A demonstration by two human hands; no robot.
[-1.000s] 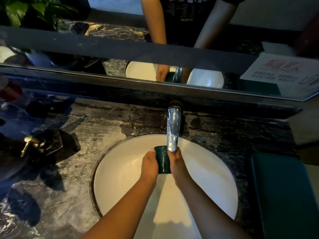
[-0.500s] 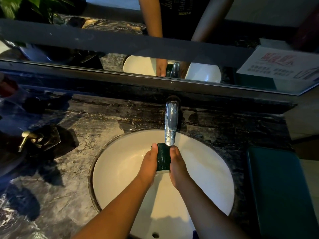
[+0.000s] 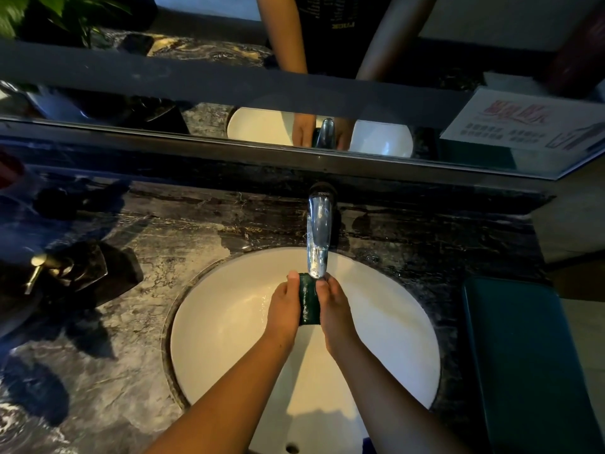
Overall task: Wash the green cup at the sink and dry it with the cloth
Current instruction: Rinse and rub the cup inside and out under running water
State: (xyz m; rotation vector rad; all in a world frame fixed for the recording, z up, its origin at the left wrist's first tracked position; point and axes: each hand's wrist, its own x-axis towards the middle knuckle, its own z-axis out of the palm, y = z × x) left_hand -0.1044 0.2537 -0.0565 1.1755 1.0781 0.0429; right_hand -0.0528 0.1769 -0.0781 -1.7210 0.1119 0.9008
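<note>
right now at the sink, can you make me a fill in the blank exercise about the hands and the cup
The left hand and right hand hold the green cup directly under the chrome ___.
The basin below the hands is ___ in colour.
The folded cloth lies on the counter to the ___ of the basin.
Missing words: faucet, white, right.

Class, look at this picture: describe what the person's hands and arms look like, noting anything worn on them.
The left hand and right hand are bare: no gloves, rings, watch or bracelet visible. Both forearms are uncovered down to the frame's edge, with no sleeve showing. The mirror shows a dark top with pale lettering.
</note>
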